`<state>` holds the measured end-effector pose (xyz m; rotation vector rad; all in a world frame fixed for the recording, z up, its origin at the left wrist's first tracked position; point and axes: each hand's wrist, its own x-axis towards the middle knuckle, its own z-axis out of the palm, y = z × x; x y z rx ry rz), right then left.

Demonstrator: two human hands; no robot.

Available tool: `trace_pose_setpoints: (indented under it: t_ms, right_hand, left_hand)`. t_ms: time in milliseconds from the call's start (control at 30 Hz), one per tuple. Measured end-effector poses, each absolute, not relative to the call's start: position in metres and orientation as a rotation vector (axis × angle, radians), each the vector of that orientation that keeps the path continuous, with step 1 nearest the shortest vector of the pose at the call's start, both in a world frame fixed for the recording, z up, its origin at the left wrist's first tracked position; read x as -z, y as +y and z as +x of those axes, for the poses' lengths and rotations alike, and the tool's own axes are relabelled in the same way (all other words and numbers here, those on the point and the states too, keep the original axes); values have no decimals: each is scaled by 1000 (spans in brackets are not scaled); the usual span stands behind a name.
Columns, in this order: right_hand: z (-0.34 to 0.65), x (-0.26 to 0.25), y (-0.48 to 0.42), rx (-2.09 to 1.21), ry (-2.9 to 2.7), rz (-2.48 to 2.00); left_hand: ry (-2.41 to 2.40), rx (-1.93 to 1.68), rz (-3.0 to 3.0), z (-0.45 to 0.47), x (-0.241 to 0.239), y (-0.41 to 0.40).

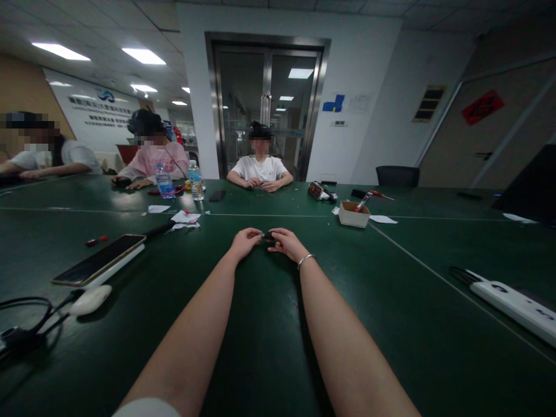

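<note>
Both my arms reach forward over a dark green table (269,324). My left hand (245,240) and my right hand (284,240) meet at the middle of the table, fingers pinched together on a small dark object (267,236) held between them. The object is too small to name. A thin bracelet (305,260) circles my right wrist.
A phone (99,259) lies on a white slab at the left, with a white mouse-like device (90,299) and black cables nearby. A white power strip (515,304) lies at the right. A small cardboard box (354,214), paper scraps and water bottles (164,180) stand farther back. Three people sit across the table.
</note>
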<state>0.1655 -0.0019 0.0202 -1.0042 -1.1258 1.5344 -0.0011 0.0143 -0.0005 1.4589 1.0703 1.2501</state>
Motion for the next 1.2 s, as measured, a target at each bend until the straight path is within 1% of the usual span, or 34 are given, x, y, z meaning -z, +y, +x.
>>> trace_pose_setpoints:
  t_ms: [367,567,800,967,1200]
  right_hand:
    - [166,-19,-2,-1534,-1127,-991]
    - [166,-19,-1,-1529,-1125,-990]
    - [166,-18,0,-1538,-1131,-977]
    - [165,-19,-1,-1536,-1106,-986]
    - [165,-20,-1,-1532,-1097,-1015]
  left_hand:
    - [1087,-1223,1516,-2,-2,11]
    - [1042,-1204,1447,-2,2,16]
    - [1108,-1264,1538,-3,1,13]
    - [1102,-1232,1606,-3,0,11]
    - [1104,-1243,1526,-2,2,14]
